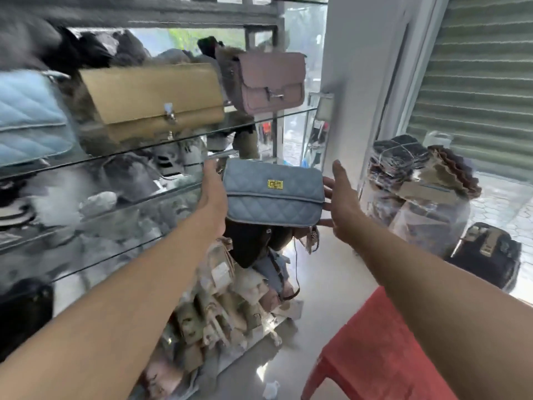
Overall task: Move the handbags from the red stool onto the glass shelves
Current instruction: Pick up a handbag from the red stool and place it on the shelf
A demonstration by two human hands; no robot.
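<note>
Right grip (341, 202); quilted blue handbag (274, 194)

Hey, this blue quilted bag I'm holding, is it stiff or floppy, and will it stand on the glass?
Likely fairly stiff: the bag holds its boxy shape though held only at its sides by the left hand and right hand. Probably light, being small and hardly sagging. Its flat bottom should stand on the shelf, though glass may let it slide.

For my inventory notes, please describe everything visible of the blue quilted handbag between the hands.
The blue quilted handbag is rectangular, leather-like, diamond-stitched, with a closed front flap and gold clasp. It is upright, facing the camera, pressed between the left hand and right hand, near the end of the glass shelves.
</note>
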